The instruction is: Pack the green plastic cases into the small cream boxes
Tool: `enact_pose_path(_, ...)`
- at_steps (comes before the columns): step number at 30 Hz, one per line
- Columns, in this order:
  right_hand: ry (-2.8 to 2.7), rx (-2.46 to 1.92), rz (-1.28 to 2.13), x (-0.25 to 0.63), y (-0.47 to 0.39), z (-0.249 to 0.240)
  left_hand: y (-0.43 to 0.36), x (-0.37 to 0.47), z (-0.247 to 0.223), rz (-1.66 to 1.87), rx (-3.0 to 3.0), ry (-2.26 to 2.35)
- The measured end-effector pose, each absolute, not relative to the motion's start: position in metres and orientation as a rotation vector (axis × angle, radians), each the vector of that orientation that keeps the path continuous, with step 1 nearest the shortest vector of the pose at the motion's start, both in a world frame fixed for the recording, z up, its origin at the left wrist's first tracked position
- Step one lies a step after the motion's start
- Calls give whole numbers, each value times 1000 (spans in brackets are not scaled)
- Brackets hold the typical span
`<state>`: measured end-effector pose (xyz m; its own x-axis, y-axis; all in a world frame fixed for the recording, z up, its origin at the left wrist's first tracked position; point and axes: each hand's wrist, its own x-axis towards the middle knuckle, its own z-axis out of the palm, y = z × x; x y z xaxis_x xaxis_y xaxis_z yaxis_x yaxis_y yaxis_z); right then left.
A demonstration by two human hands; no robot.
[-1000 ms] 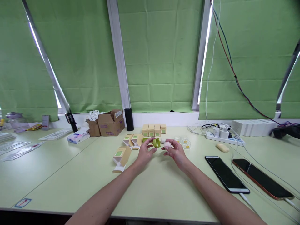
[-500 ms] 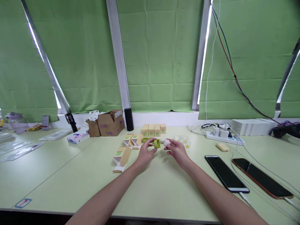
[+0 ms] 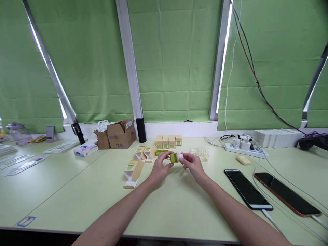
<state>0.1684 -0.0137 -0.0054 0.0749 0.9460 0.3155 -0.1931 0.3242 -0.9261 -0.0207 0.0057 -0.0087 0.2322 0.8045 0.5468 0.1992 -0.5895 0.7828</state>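
My left hand (image 3: 162,168) is closed on a small green ring-shaped holder (image 3: 173,158), thumb and fingers at its left side. Between the fingers of my right hand (image 3: 192,166) is a small white rounded piece (image 3: 179,157), its left end up against or inside the green holder; I cannot tell which. Just behind my left fingers lies another green piece (image 3: 160,151). Beyond my right hand stands a clear plastic tray (image 3: 203,155) with round cups and yellow spots. Opened tan cartons (image 3: 133,169) lie to the left of my left hand.
Several closed tan boxes (image 3: 165,141) stand in a row behind the hands. At the right lie two phones (image 3: 247,188) with cables, a cream case (image 3: 243,160) and a power strip (image 3: 246,149). A cardboard box (image 3: 121,135) and a black cylinder (image 3: 140,130) stand at the back left.
My hands have come together: the white piece, apart from the green holder before, now meets it. The green holder has turned slightly and shifted a little to the right.
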Motion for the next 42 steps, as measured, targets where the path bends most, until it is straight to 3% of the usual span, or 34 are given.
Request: enact_pose_path(42, -1288, -872, 1009, 155, -20, -16, -8, -13, -5, 1342, 2094, 851)
